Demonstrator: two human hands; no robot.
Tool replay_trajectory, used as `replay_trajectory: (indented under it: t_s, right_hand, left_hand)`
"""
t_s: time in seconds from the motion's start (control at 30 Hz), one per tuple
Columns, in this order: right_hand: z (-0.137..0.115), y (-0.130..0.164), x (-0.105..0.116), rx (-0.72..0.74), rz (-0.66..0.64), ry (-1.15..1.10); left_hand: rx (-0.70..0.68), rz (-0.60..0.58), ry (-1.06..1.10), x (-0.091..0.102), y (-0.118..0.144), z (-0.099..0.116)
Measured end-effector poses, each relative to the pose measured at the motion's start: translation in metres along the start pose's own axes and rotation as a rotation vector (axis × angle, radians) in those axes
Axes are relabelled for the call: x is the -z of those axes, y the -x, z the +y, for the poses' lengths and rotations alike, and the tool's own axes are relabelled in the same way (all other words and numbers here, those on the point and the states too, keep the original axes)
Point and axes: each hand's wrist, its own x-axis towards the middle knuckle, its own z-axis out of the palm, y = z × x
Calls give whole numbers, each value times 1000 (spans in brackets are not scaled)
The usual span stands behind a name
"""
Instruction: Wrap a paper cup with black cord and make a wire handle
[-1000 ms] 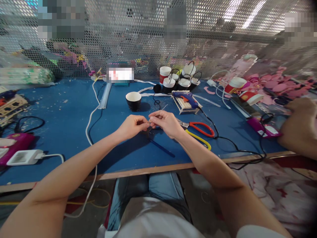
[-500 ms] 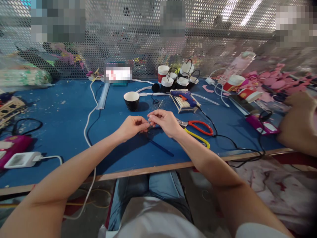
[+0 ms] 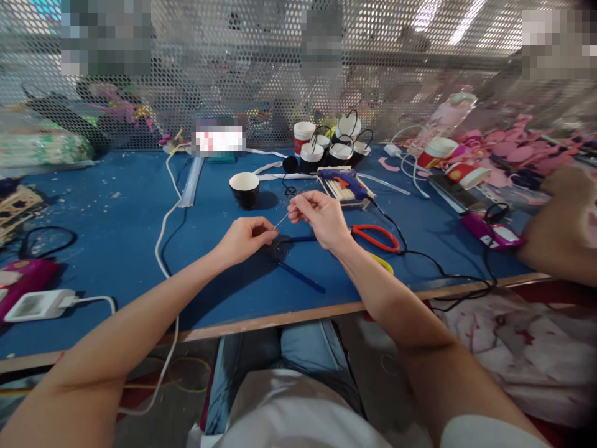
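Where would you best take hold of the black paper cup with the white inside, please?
Grip the black paper cup by its side wall, coming from the near side, with fingers either side just under the rim. It stands upright and open-topped on the blue table, with bare table in front of it.

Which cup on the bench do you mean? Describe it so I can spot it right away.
Start at the blue table and look just beyond the left hand and right hand. The black paper cup stands there alone, open, white inside. Unlike the cluster of lidded cups near the mesh wall, it has no lid.
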Motion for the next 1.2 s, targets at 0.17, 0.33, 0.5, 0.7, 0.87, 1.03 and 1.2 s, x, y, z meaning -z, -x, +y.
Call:
replay_trajectory:
  t_s: [0.17,0.33,0.5,0.7,0.87,1.03,1.2]
  right_hand:
    - [-4,6,-6,-25,-106,-26]
    - [-2,3,-2,-57,-57,-50]
    - [-4,2,1,-127,-78,-120]
    - [-7,5,-1,-185,-158,-191]
    - [2,13,-13,-245,-384,5]
    - [2,20,-21,-269,-458,35]
    - [1,19,-18,-247,-426,66]
  left_hand:
    - [-20,-58,210,-1,1,4]
    - [1,-36,190,-1,0,3]
    - [-28,-45,137,2,1,4]
    - [22,-11,294,4,-1,6]
    - [132,248,688,4,-4,9]
    - [147,263,775,3,-3,12]
    - [68,281,739,2,-4,8]
